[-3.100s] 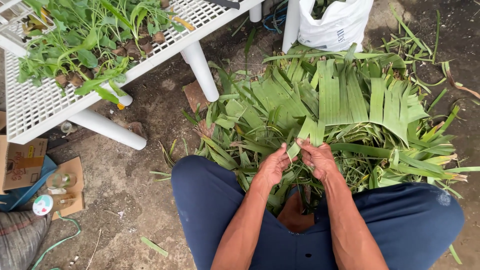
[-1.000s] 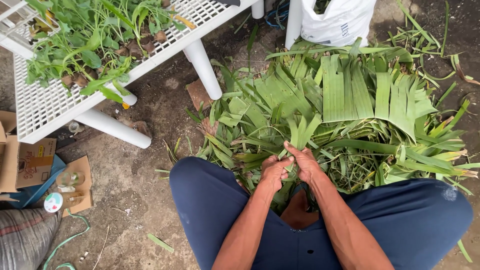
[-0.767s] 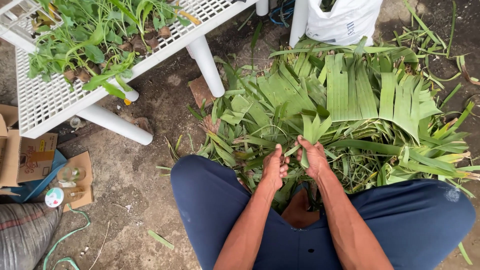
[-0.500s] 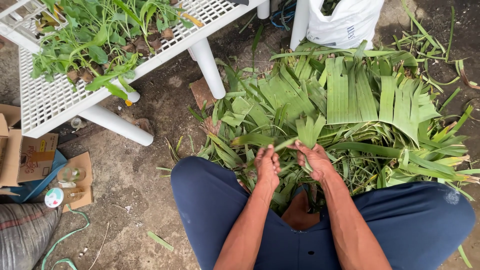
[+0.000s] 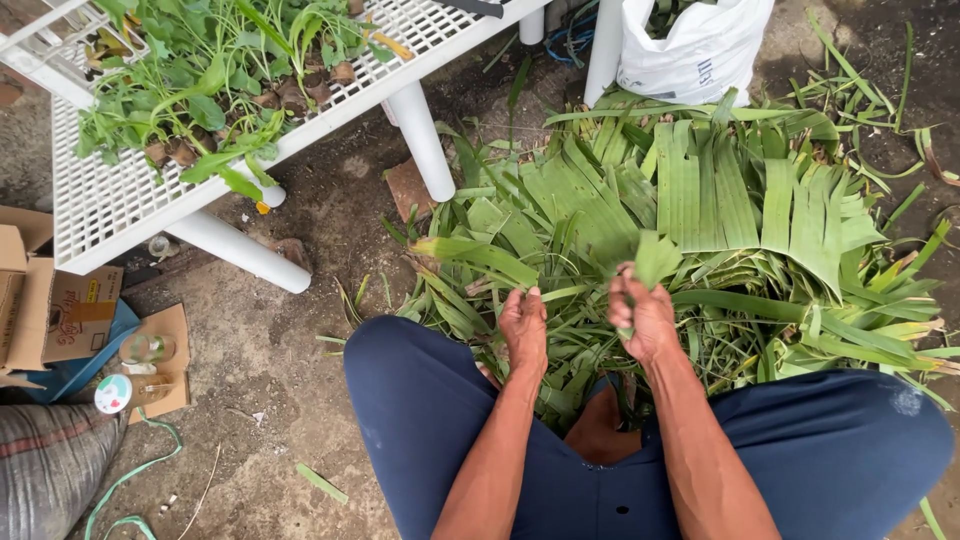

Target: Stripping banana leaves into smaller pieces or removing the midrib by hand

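Observation:
I sit low on the ground with my knees in dark blue trousers spread apart. A heap of long green leaf strips (image 5: 700,230) lies on the ground in front of me. My right hand (image 5: 645,318) is closed on a short folded piece of green leaf (image 5: 655,260) that sticks up above the fingers. My left hand (image 5: 524,328) hovers beside it, a little apart, fingers curled around a thin leaf strip (image 5: 560,293) from the heap.
A white slatted plastic table (image 5: 130,190) with leafy plants stands at the upper left, its legs (image 5: 425,140) near the heap. A white plastic bag (image 5: 695,50) sits behind the leaves. Cardboard boxes (image 5: 50,310), a small jar and a grey sack (image 5: 45,470) lie at left.
My hands were together on one leaf piece a second ago. They have parted: the right keeps the folded piece, the left has shifted left and down to the heap.

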